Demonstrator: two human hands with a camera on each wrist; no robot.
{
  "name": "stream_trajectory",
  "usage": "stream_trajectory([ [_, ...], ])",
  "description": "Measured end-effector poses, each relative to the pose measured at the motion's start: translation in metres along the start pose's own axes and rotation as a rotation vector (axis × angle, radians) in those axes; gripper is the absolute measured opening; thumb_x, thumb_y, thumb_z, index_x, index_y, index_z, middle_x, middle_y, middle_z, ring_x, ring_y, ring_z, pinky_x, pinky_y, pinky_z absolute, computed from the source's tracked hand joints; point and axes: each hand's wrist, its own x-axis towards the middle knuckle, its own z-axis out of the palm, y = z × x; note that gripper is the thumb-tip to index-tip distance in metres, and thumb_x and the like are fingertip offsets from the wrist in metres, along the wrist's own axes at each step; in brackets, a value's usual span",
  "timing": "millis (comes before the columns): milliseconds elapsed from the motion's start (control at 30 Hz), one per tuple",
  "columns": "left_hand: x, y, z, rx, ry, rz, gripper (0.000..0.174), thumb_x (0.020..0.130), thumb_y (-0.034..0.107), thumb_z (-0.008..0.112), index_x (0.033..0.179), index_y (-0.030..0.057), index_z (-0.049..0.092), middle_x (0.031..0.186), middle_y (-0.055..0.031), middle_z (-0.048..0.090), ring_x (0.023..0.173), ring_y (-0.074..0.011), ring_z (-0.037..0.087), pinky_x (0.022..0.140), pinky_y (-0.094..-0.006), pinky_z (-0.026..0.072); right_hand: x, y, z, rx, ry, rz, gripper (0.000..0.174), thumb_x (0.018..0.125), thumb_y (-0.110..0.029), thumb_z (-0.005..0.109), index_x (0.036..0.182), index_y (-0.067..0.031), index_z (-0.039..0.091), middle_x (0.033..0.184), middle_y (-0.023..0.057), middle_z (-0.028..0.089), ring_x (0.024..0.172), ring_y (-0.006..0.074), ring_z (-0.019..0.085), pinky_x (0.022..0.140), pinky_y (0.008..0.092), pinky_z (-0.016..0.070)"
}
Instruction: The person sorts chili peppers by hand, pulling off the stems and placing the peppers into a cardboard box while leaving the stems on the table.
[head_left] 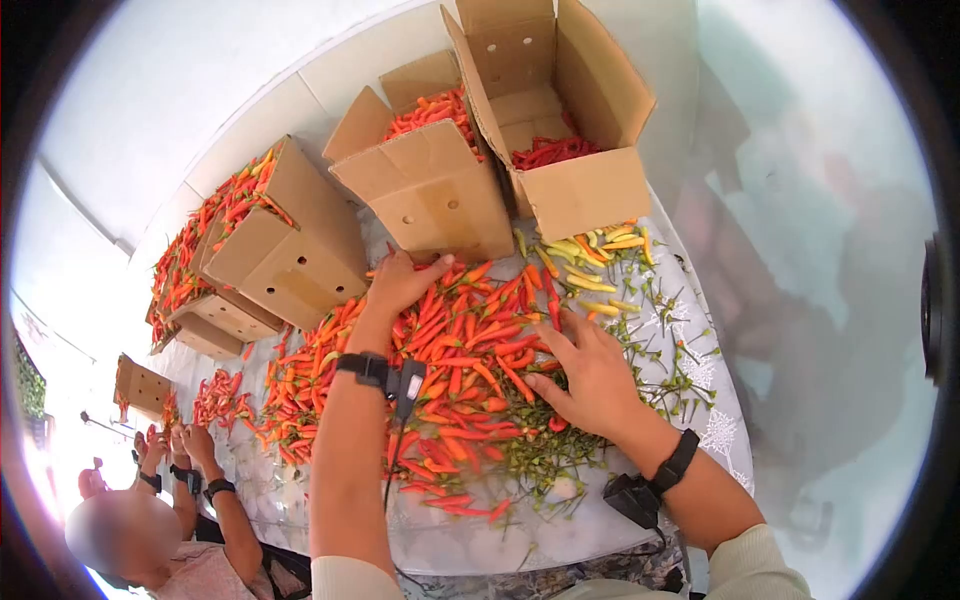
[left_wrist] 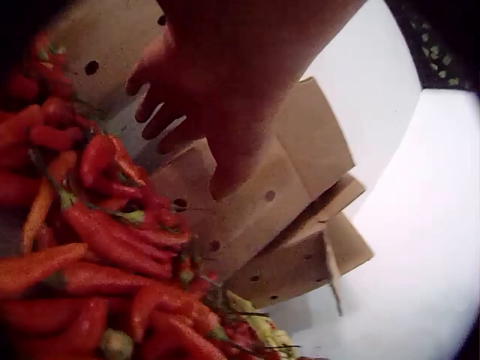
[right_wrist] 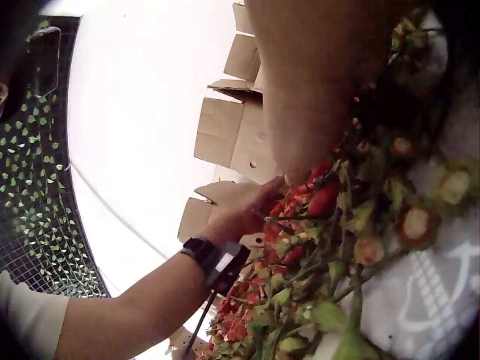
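Worktop (head_left: 722, 432) carrying red chilli pile (head_left: 470, 350). Left hand (head_left: 400, 285) reaching loose-fingered, empty, near cardboard box (head_left: 440, 205); right hand (head_left: 590, 378) pressing flat on pile. Seemingly sorting; next calling for pinching one.

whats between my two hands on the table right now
A heap of red and orange chillies fills the stretch between the left hand and the right hand; both rest on it. The head view shows this best.
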Motion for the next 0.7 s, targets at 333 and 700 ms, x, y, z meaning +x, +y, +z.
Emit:
stream_trajectory([
  [333,-0.032,0.015,-0.009,0.16,-0.315,-0.05,0.089,0.063,0.08,0.052,0.107,0.0033,0.064,0.113,-0.0287,0.056,0.107,-0.0375,0.056,0.09,-0.0412,0.0432,0.038,-0.005,0.018,0.06,-0.21,0.203,0.104,0.057,-0.055,0.078,0.135,-0.0037,0.034,0.128,0.0285,0.041,0.114,0.0447,0.044,0.098,0.0474,0.0359],
  [700,-0.13,0.025,-0.027,-0.289,-0.248,0.206,0.058,0.064,0.042,0.075,0.104,0.0032,0.06,0.098,-0.017,0.061,0.091,-0.0302,0.059,0.079,-0.0373,0.0452,0.044,-0.004,0.042,0.345,-0.302,-0.096,0.09,0.052,-0.031,0.085,0.13,-0.0088,0.045,0.131,0.0219,0.041,0.117,0.0368,0.044,0.099,0.0409,0.0372],
])
